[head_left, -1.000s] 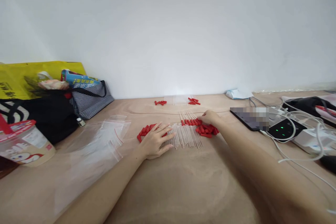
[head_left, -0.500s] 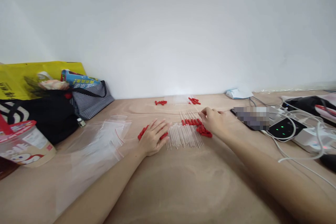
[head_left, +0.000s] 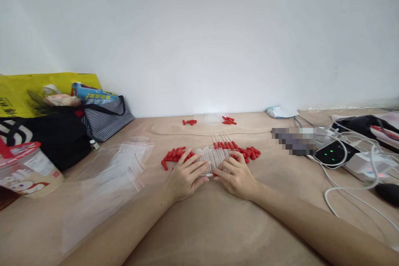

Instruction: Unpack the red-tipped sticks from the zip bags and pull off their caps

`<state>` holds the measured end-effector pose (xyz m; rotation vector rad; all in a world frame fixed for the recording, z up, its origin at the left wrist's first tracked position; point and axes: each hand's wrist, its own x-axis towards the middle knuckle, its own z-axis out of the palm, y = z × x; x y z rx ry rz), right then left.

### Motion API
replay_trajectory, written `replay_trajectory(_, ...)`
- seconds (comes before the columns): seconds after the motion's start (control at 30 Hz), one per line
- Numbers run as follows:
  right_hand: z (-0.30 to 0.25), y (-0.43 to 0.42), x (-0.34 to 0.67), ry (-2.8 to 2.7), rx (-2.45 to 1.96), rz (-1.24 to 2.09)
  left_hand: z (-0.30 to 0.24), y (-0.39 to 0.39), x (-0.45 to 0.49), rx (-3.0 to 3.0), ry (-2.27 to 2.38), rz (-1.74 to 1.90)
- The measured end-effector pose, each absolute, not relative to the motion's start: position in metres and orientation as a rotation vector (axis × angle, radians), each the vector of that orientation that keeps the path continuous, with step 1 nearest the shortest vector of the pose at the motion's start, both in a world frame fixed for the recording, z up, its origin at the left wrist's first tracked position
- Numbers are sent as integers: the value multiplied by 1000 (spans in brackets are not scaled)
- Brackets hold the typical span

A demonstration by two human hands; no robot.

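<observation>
Both my hands meet at the near edge of a row of thin clear dropper tubes (head_left: pixel 212 156). My left hand (head_left: pixel 187 176) has its thumb and fingertips at one end of a short clear tube (head_left: pixel 209 175) lying crosswise. My right hand (head_left: pixel 235 176) pinches a small red rubber bulb (head_left: pixel 215 173) at the tube's other end; the fingers partly hide it. A pile of loose red bulbs (head_left: pixel 174 156) lies beside my left hand, and another pile of red bulbs (head_left: pixel 251 152) is beyond my right. Behind the row, several tubes with red bulbs fitted (head_left: pixel 224 144) lie side by side.
Clear zip bags (head_left: pixel 115 174) lie to the left, near a drink cup (head_left: pixel 31 170) and a striped bag (head_left: pixel 109 118). At right are a blurred-out flat device (head_left: pixel 293 141), white cables (head_left: pixel 346 189) and a black mouse (head_left: pixel 388 193). More bulbs (head_left: pixel 189 122) lie by the wall (head_left: pixel 199 41).
My right hand has come back from the fitted droppers to the near edge of the tube row. My left hand has moved right and nearer, uncovering the left bulb pile.
</observation>
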<state>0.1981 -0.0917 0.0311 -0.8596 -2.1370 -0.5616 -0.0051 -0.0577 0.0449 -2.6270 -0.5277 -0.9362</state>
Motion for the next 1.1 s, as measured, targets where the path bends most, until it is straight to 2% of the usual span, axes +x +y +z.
replay_trajectory(0.67, 26, -95, 204, -2063, -916, -497, 43, -59, -8, -2661, -435, -1054)
replay_trajectory(0.83, 27, -95, 218, -1989, -994, -422, 41, -51, -15, -2610, -543, -1083)
replay_trajectory(1.1, 29, -73, 251, -1795, -1125, -107, 30, -42, -7, -2525, -921, -1153)
